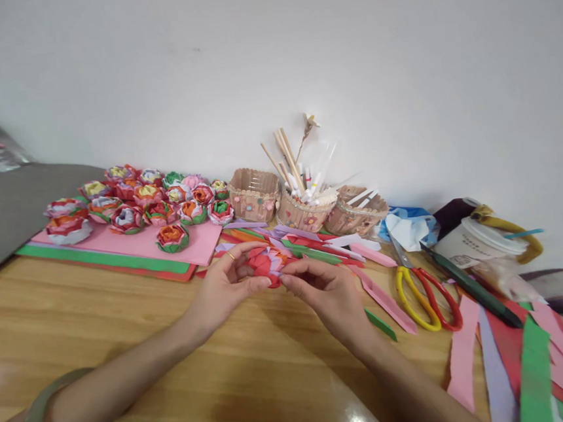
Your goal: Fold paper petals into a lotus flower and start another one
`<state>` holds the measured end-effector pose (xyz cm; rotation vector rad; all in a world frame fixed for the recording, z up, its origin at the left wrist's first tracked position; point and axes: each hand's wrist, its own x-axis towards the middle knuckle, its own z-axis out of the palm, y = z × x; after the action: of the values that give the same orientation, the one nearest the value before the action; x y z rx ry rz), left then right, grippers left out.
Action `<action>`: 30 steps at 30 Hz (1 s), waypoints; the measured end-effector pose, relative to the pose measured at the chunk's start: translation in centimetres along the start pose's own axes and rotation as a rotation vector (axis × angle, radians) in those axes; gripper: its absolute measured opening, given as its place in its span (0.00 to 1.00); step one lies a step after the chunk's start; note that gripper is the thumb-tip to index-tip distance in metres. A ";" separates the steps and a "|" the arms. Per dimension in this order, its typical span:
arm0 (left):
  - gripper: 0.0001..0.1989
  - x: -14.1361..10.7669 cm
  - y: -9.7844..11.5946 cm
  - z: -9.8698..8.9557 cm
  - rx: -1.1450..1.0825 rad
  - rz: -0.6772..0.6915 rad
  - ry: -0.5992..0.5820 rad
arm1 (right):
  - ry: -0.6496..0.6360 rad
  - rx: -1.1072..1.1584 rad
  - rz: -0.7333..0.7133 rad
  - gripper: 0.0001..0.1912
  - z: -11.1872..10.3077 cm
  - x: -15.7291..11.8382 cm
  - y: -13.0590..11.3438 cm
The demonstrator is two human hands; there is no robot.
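Note:
Between my two hands, a little above the table, is a folded paper flower (265,265) in red, lilac and orange. My left hand (231,281) wraps round its left side, thumb at the lower front and fingers behind. The thumb and fingers of my right hand (320,289) pinch its right edge; part of that edge is hidden by the fingertips. Behind my hands lie folded paper strips (314,247) in red, green, pink and lilac. Several finished paper flowers (149,195) sit to the left on stacked coloured paper (205,240).
Three decorated baskets (254,207) line the wall, one holding sticks and pens. Scissors (424,297) with yellow and red handles lie right, beside a dark green cutter-like tool (475,286). A white lidded tub (478,240) stands behind. Uncut strips (533,353) cover the right front.

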<state>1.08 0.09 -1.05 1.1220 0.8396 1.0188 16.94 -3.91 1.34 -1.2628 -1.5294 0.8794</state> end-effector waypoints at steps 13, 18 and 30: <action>0.24 0.1 -0.5 -0.3 -0.025 -0.026 -0.016 | 0.026 -0.116 -0.105 0.04 -0.1 -0.2 -0.2; 0.24 0.2 -0.6 -0.5 -0.049 -0.031 0.000 | -0.080 0.151 0.099 0.10 -0.7 0.2 -0.2; 0.24 -0.1 -0.2 -0.3 -0.072 -0.072 0.008 | -0.089 0.278 0.250 0.06 -0.5 0.2 -0.3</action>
<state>0.86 0.10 -1.29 1.0200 0.8378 0.9870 17.35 -3.84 1.81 -1.2378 -1.2789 1.2776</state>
